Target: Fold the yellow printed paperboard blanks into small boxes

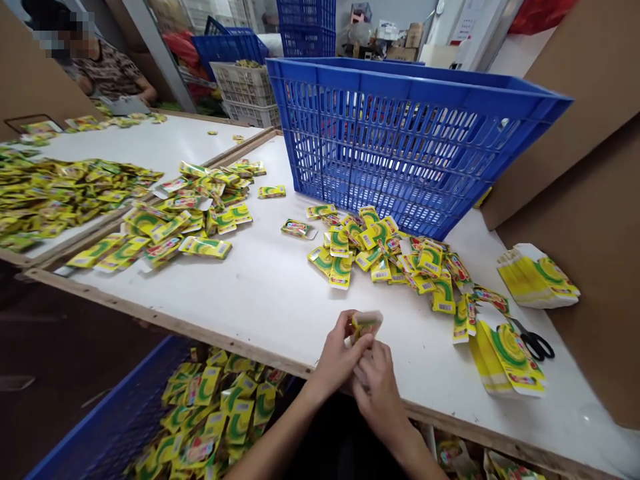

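Observation:
My left hand [337, 353] is closed around a small yellow carton [367, 325], its pale flap end pointing up, just above the table's front edge. Close beside it, my right hand [379, 390] has its fingers curled in under the carton. Something pale shows between those fingers, too hidden to name. Beyond my hands lies a loose heap of small yellow-and-green cartons [380, 243], several with white flaps sticking out. On the right, a stack of flattened cartons [505, 353] lies beside black-handled scissors [537, 345].
A large blue crate [420, 127] stands behind the heap. More cartons [165, 227] lie at left by a wooden strip, with packets [65, 200] beyond. A blue bin [110, 407] full of cartons sits below the table edge. Another stack [540, 277] lies right. A person [115, 70] sits far left.

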Available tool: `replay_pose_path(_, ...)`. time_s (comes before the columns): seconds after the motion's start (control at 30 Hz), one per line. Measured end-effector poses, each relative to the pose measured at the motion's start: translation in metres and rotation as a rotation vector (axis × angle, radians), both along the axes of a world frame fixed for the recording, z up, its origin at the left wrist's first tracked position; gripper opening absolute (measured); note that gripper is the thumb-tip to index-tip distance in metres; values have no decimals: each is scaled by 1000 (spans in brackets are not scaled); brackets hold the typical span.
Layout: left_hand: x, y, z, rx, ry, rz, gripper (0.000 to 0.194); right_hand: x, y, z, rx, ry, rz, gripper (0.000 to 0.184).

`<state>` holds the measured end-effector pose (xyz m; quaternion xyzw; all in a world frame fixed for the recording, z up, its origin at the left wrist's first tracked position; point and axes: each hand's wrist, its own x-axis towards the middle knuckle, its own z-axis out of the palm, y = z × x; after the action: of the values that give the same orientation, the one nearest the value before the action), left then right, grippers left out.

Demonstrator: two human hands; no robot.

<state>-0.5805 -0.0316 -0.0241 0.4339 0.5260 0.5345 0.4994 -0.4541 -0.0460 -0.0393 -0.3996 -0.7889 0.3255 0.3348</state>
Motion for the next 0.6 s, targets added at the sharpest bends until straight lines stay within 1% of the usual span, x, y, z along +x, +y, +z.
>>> replay_pose_path(0.03, 1, 1, -4, -17, -11, -12, 29, 1, -4, -1, -33, 23, 45, 33)
replay_pose_path(0.07, 0, 2, -7, -27, -29, -22, 23, 2, -6, -1, -63, 55, 60, 27)
replay_pose_path(0.1, -2, 2, -9, -27, -52, -35, 21, 5, -4, -2, -83, 92, 34, 22)
replay_pose_path(0.13, -4, 2, -12, -18, -72, -59, 19, 8, -2, -3, -90, 127, -31, 19)
replay_pose_path(0.2, -8, 1, -15, 4, -83, -124, 20, 15, 7, -7, -86, 177, -212, 13)
replay_pose_path(0.23, -9, 0, -17, 6, -74, -154, 21, 18, 12, -9, -102, 199, -279, 14)
replay_pose_path(0.27, -9, -1, -19, -1, -58, -171, 25, 21, 16, -11, -141, 230, -313, 18)
replay_pose_path(0.3, -9, -3, -21, -14, -44, -172, 31, 22, 19, -13, -196, 271, -320, 22)
replay_pose_path(0.37, -9, -5, -24, -41, -30, -144, 44, 23, 23, -19, -316, 361, -288, 28)
replay_pose_path(0.43, -9, -7, -25, -53, -26, -139, 46, 23, 25, -23, -389, 415, -259, 32)
replay_pose_path(0.53, -11, -8, -23, -67, 2, -199, 29, 26, 29, -26, -415, 385, -243, 33)
replay_pose_path(0.6, -13, -7, -20, -82, 23, -224, 18, 29, 34, -25, -426, 336, -201, 29)
